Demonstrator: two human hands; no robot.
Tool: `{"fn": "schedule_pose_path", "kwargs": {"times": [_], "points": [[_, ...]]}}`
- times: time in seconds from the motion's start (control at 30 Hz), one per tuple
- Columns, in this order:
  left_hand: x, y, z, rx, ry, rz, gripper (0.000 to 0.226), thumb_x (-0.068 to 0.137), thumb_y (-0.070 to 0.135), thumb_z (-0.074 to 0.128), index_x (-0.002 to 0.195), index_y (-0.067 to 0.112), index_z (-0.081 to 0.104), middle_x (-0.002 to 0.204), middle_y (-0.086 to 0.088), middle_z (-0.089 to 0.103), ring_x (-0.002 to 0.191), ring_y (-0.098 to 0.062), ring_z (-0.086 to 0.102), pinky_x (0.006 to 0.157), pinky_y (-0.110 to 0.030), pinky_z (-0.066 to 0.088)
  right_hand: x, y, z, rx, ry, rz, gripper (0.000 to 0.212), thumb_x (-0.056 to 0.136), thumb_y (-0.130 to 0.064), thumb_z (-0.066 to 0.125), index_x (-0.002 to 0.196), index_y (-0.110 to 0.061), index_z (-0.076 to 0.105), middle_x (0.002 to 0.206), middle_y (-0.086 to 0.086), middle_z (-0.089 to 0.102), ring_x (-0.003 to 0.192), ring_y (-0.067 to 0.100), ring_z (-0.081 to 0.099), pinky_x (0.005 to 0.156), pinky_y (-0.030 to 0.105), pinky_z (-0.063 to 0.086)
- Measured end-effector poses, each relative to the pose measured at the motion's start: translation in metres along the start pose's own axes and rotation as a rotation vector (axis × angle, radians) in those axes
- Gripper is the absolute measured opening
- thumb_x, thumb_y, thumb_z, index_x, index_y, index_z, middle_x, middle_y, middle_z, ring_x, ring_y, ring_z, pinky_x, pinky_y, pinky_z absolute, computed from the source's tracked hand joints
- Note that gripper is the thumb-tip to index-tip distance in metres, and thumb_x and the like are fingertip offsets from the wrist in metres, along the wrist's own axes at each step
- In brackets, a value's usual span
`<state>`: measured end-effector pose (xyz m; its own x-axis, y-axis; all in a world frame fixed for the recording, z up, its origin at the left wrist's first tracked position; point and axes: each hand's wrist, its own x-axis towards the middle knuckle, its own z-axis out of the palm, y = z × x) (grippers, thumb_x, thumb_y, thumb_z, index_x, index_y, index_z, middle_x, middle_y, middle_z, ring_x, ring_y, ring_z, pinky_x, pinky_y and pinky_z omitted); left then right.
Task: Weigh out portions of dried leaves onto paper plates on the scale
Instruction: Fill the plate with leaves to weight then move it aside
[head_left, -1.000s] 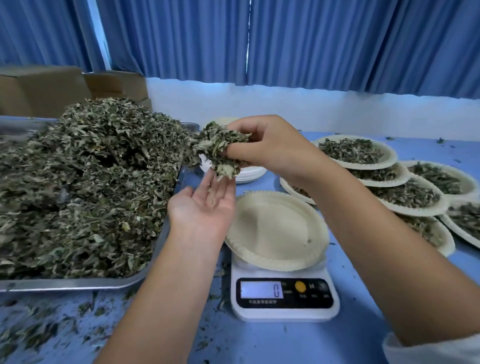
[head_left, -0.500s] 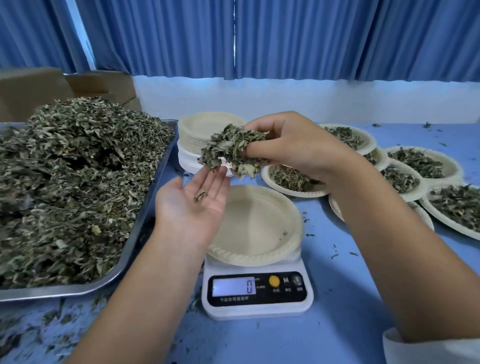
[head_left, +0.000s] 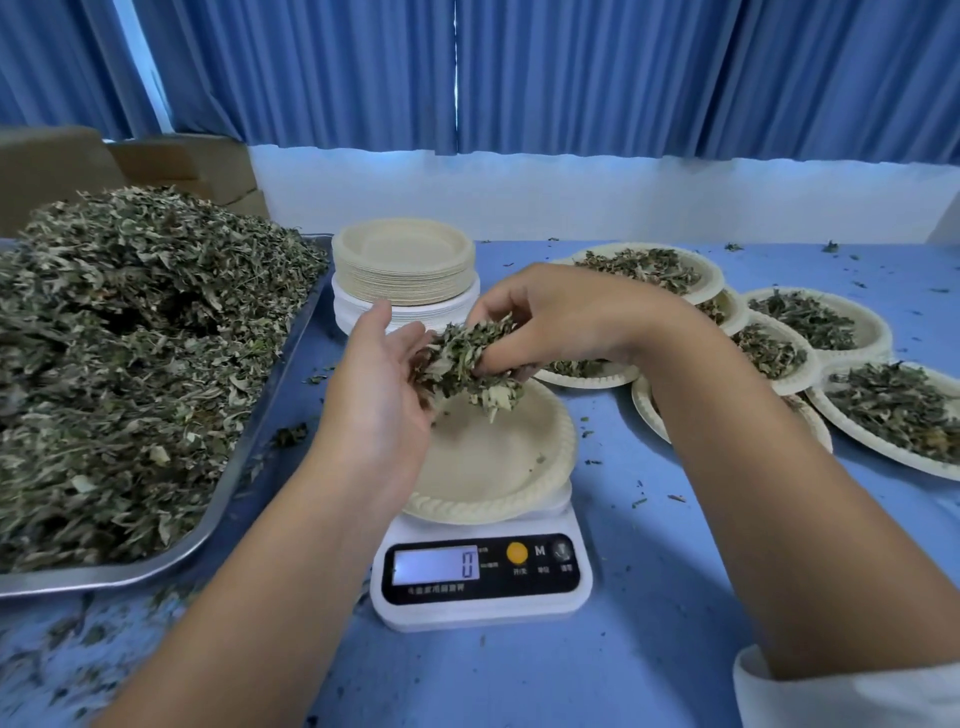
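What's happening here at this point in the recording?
A person is portioning dried leaves. The right hand grips a clump of dried leaves just above the empty paper plate on the digital scale, whose display reads 0, so nothing has been dropped yet. The left hand is open, cupped against the clump. A metal tray heaped with leaves sits to the left, a stack of empty plates behind, and filled plates to the right.

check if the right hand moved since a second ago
Yes. The right hand carried its leaf clump from beside the tray down over the plate on the scale.
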<state>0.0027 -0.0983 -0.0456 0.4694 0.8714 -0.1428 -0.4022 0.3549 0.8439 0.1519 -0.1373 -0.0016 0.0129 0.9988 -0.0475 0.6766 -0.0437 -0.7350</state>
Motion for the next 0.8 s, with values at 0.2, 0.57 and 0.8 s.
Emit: {"fn": "schedule_pose_path", "kwargs": {"times": [0.2, 0.57, 0.8], "points": [[-0.001, -0.004, -0.003, 0.271, 0.007, 0.057, 0.059, 0.096, 0.054, 0.031, 0.143, 0.020, 0.040, 0.150, 0.007, 0.037, 0.130, 0.000, 0.034, 0.097, -0.027, 0.017, 0.001, 0.001, 0.002, -0.144, -0.118, 0.060, 0.017, 0.079, -0.022, 0.076, 0.093, -0.028, 0.068, 0.063, -0.017, 0.064, 0.062, 0.008, 0.066, 0.060, 0.013, 0.050], [0.002, -0.006, -0.016, 0.494, 0.107, 0.168, 0.021, 0.090, 0.031, 0.054, 0.104, 0.033, 0.069, 0.120, 0.009, 0.062, 0.110, -0.009, 0.056, 0.086, -0.029, 0.040, -0.004, -0.001, -0.005, -0.135, -0.130, 0.104, 0.024, 0.081, -0.036, 0.076, 0.103, -0.029, 0.071, 0.072, -0.011, 0.071, 0.078, 0.006, 0.070, 0.070, 0.026, 0.060], [-0.001, -0.003, -0.017, 0.387, 0.163, 0.189, 0.019, 0.091, 0.019, 0.053, 0.090, 0.027, 0.071, 0.106, 0.007, 0.070, 0.105, -0.006, 0.063, 0.098, -0.034, 0.045, -0.001, -0.007, 0.001, -0.186, -0.012, -0.021, 0.005, 0.085, -0.020, 0.070, 0.089, -0.021, 0.073, 0.086, -0.004, 0.074, 0.071, 0.001, 0.064, 0.065, 0.017, 0.055]]}}
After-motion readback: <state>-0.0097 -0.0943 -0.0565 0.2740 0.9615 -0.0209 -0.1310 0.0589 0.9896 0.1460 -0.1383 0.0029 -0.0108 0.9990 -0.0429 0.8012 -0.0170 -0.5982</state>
